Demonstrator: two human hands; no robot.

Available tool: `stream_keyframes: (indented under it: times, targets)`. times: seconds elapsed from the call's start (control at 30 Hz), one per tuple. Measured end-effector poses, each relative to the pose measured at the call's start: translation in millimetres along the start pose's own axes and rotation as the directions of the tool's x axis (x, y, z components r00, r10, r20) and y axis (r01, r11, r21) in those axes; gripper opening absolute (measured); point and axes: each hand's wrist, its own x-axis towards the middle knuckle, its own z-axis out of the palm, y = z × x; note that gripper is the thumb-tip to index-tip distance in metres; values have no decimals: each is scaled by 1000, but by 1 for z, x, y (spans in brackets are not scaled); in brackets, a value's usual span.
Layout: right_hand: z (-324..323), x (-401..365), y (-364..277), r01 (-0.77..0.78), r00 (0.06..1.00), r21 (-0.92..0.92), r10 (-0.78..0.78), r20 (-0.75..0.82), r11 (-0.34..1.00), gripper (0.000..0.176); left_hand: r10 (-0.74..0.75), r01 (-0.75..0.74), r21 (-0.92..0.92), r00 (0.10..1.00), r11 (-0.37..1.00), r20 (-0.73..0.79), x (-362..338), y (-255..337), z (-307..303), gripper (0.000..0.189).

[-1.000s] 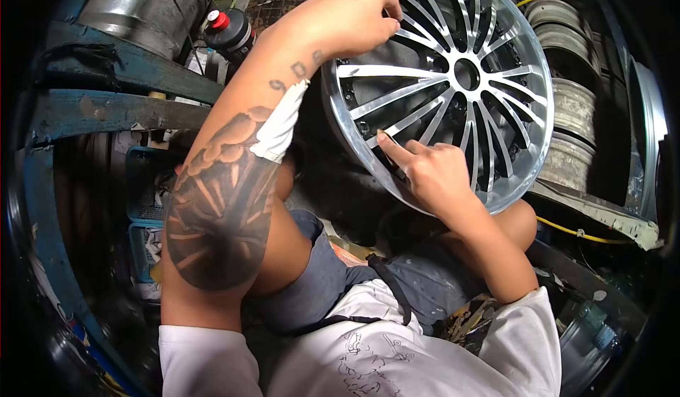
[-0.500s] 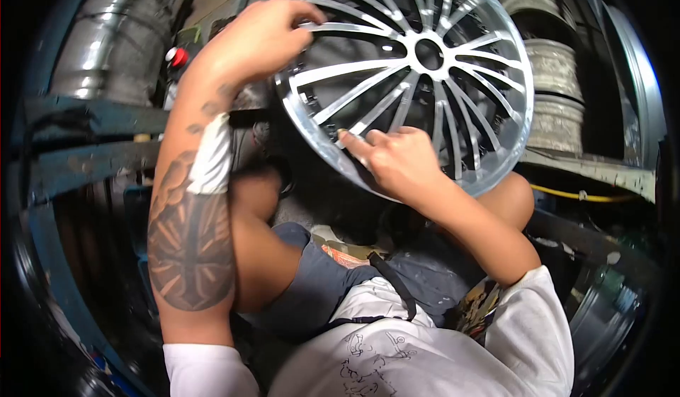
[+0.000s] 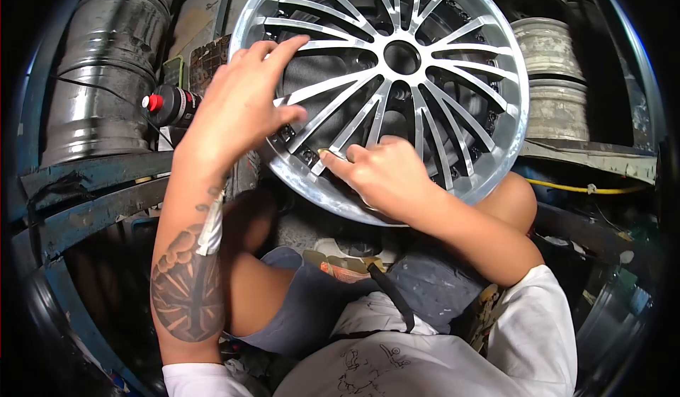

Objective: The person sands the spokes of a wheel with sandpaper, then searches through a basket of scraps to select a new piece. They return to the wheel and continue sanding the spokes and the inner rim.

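Note:
A large multi-spoke alloy wheel (image 3: 402, 80) with bright spokes and a dark inner barrel is tilted in front of me, its lower edge near my knees. My left hand (image 3: 248, 103) is at the wheel's left side, fingers and thumb spread, over the ends of the left spokes. My right hand (image 3: 386, 177) is curled at the lower left part of the wheel, its index finger and thumb pressed at a spoke's outer end. Something small may be between those fingertips, but I cannot make it out.
Stacked metal rims (image 3: 103, 78) stand at the left, and more rims (image 3: 549, 64) at the right. A dark bottle (image 3: 183, 105) with a red and white cap lies beside my left forearm. Blue shelf beams (image 3: 106, 170) flank me. A yellow hose (image 3: 574, 186) runs at the right.
The wheel has shifted left and slightly down in view. My left hand has moved down and left with its fingers opening wider. My right hand has moved a little left and down.

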Motion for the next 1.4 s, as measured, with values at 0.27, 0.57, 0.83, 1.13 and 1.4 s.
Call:
stream_keyframes:
  times: [0.27,0.57,0.83,1.13,1.4]
  targets:
    - [-29,-22,34,-206,974,334,226,-21,920,30,93,-109,130,988,986,121,-12,12,32,136]
    - [-32,-32,42,-207,955,635,294,-33,744,21,76,-119,118,946,986,316,-2,38,35,136]
    - [-27,-32,44,-171,946,743,319,-59,647,21,132,-139,-7,923,990,361,5,25,32,131]
    - [-27,-24,40,-296,919,790,386,82,536,25,147,-148,-22,927,989,345,-1,22,27,127]
    - [-7,-10,27,-395,899,915,239,366,81,15,212,-228,39,945,973,248,-10,16,37,125]
